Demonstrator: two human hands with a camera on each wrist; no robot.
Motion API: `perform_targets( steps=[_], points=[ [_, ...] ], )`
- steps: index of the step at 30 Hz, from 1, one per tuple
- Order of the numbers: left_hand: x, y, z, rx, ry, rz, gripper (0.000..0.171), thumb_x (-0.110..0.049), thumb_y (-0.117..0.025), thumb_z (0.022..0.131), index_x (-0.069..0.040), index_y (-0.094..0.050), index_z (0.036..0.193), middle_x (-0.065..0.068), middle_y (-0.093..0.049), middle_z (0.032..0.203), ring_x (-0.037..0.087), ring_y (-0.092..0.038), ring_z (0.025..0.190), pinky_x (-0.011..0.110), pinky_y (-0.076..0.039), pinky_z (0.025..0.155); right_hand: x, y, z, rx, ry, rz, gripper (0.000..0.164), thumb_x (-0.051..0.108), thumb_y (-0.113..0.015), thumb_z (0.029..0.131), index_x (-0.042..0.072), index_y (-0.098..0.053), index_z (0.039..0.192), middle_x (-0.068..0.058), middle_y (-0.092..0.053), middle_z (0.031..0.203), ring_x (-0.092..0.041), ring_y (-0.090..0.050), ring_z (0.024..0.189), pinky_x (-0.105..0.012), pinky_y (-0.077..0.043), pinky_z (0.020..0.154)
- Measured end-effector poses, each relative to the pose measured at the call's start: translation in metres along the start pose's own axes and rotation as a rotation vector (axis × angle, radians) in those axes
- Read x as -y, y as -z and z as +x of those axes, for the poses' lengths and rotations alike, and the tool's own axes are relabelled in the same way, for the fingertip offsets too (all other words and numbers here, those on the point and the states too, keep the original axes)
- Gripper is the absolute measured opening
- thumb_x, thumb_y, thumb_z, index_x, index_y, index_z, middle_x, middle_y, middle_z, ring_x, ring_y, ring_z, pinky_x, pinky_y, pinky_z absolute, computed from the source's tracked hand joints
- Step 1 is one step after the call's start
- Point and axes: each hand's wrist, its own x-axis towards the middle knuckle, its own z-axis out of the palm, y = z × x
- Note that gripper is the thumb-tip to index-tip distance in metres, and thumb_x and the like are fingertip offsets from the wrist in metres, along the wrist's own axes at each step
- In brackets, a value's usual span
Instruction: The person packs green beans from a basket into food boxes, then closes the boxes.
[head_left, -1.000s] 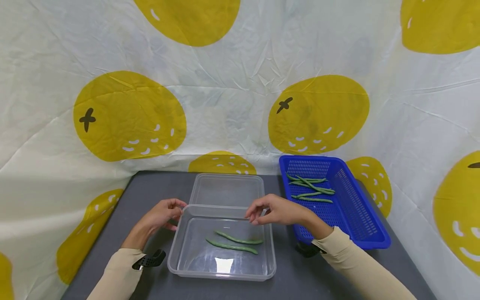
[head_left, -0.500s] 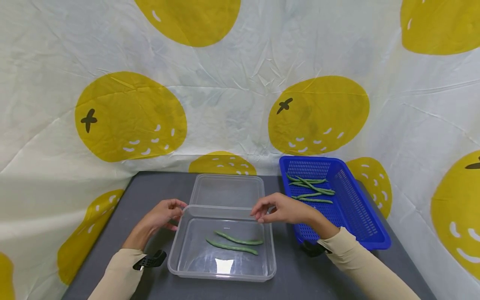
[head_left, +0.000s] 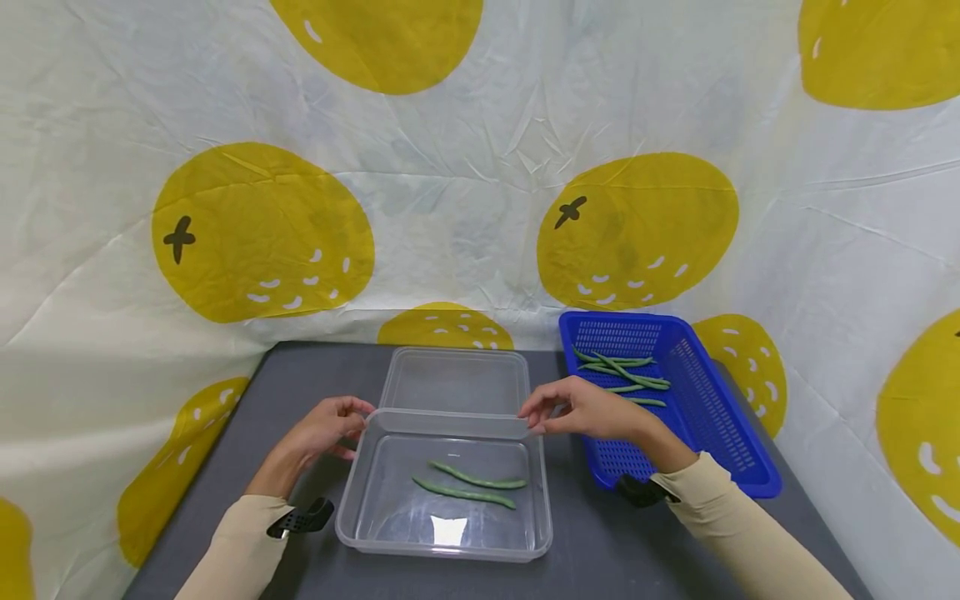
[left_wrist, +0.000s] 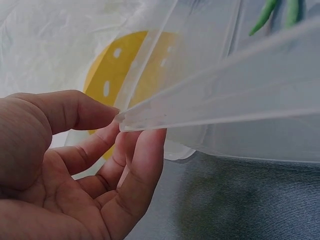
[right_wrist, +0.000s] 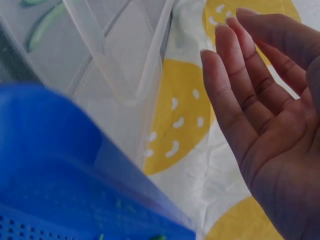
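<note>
My left hand (head_left: 326,427) pinches the far left corner of a clear plastic container (head_left: 420,537). In the left wrist view its thumb is on top of the rim and the fingers (left_wrist: 150,160) are under it. Two green beans (head_left: 476,481) lie side by side on the container's floor. My right hand (head_left: 588,408) hovers at the container's far right corner, close to the blue basket (head_left: 701,408). Nothing is between its fingers in the right wrist view, where they are loosely bent and apart from the thumb.
Several green beans (head_left: 630,369) lie in the left part of the blue basket. A clear flat lid (head_left: 457,379) lies on the grey table (head_left: 315,367) behind the container. A white cloth (head_left: 457,233) with yellow fruit prints hangs behind the table.
The right hand has moved to the right, from over the container toward the basket, and overlaps more of the basket beans. The left hand, container and its two beans have stayed put.
</note>
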Motion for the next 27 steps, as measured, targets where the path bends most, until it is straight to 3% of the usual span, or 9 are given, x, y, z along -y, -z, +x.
perform_targets(
  steps=[6,12,20,27],
  points=[
    [0.000,0.000,0.000,0.004,-0.002,0.003,0.037,-0.010,-0.057,0.096,0.005,-0.058,0.130,0.023,-0.065,0.113,0.026,-0.065,0.088,0.040,-0.059,0.065,-0.008,0.012,-0.008,-0.035,0.002,0.001,0.023,0.018,-0.069,0.097,0.017,-0.072,0.119,-0.009,-0.073,0.107,-0.024,-0.069,0.095,-0.034,-0.058,0.080],
    [0.001,0.001,0.001,0.004,0.011,0.002,0.035,-0.009,-0.057,0.096,0.005,-0.059,0.129,0.022,-0.066,0.113,0.026,-0.066,0.088,0.040,-0.060,0.066,-0.019,0.026,-0.016,-0.082,-0.002,-0.026,0.022,0.015,-0.069,0.096,0.014,-0.071,0.118,-0.004,-0.073,0.105,-0.023,-0.069,0.093,-0.032,-0.058,0.081],
    [0.003,0.002,0.001,0.007,-0.003,-0.003,0.035,-0.009,-0.056,0.097,0.005,-0.058,0.129,0.023,-0.065,0.114,0.026,-0.066,0.089,0.041,-0.060,0.067,-0.035,0.040,-0.025,-0.141,-0.038,-0.022,0.025,0.013,-0.069,0.096,0.012,-0.071,0.121,-0.007,-0.072,0.108,-0.024,-0.068,0.098,-0.029,-0.058,0.085],
    [0.005,0.002,0.003,0.011,-0.002,-0.008,0.037,-0.010,-0.056,0.096,0.005,-0.058,0.130,0.024,-0.065,0.114,0.026,-0.066,0.088,0.041,-0.060,0.067,-0.051,0.052,-0.031,-0.152,-0.054,0.015,0.026,0.008,-0.067,0.097,0.005,-0.069,0.122,-0.016,-0.071,0.111,-0.029,-0.070,0.103,-0.027,-0.056,0.088]
  ],
)
